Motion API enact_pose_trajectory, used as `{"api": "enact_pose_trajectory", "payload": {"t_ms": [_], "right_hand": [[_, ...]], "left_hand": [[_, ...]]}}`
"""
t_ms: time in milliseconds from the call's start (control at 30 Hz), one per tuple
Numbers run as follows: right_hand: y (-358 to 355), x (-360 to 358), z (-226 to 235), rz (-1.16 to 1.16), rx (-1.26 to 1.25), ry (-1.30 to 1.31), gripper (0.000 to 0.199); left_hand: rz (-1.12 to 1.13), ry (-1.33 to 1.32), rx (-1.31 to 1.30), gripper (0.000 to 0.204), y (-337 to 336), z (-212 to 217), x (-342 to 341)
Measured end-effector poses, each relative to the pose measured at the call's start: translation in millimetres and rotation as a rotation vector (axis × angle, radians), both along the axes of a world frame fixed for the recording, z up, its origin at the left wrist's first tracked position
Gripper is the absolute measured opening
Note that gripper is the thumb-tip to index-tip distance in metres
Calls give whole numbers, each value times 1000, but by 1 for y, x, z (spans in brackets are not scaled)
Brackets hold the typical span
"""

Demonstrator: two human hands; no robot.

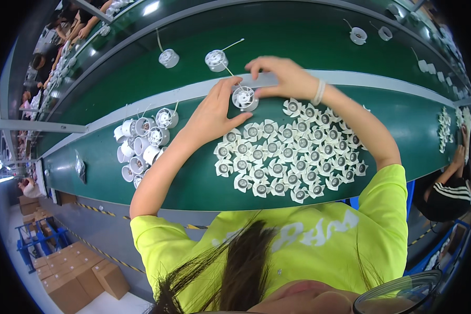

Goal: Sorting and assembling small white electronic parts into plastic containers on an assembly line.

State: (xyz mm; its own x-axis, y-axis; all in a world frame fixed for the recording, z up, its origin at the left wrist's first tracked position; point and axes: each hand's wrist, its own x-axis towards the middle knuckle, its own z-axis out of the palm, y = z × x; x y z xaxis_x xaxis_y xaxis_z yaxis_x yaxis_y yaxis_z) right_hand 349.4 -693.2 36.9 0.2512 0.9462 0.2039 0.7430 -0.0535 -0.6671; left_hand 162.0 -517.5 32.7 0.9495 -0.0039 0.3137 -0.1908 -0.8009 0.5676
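Note:
A round white fan housing (244,98) with a thin white cable sits on the green work surface near its far rail, fan blades visible inside it. My left hand (214,112) curves around its left side, fingers at the top and thumb at the lower edge. My right hand (285,78) is just to the right with fingers spread; its thumb tip comes close to the housing, and whether it touches I cannot tell. In front of both hands lie many loose white fan impellers (288,153) with grey centres. Left of my left forearm, several white housings (141,144) are stacked together.
Beyond the light rail (329,77) runs a green conveyor (293,36) carrying a cabled housing (216,60), another housing (168,58) and more at the right. A clear plastic bag (80,167) lies at the left. Cardboard boxes (73,282) stand on the floor; another person's arm (458,159) reaches in at the right.

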Motion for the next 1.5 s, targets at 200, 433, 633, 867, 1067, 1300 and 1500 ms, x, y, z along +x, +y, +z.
{"api": "enact_pose_trajectory", "payload": {"t_ms": [200, 433, 633, 867, 1067, 1300, 1500], "right_hand": [[-67, 163, -5, -848, -570, -985, 67], [-176, 253, -50, -701, -391, -463, 59], [-128, 118, 15, -686, -123, -268, 42], [-97, -1, 26, -142, -16, 774, 25], [-92, -16, 4, -75, 14, 261, 33], [-83, -23, 5, -139, -75, 188, 40], [-83, -29, 3, -136, -100, 104, 43]], "left_hand": [[-173, 93, 61, 49, 6, 0, 12], [-236, 187, -8, 54, 12, 1, 24], [-235, 266, -34, 56, 15, 3, 21], [-166, 94, 94, 55, 23, -2, 24], [212, -38, 336, 49, 47, 5, 33], [-7, -136, 202, 43, -5, 20, 37], [-161, 132, -13, 47, -53, 19, 39]]}}
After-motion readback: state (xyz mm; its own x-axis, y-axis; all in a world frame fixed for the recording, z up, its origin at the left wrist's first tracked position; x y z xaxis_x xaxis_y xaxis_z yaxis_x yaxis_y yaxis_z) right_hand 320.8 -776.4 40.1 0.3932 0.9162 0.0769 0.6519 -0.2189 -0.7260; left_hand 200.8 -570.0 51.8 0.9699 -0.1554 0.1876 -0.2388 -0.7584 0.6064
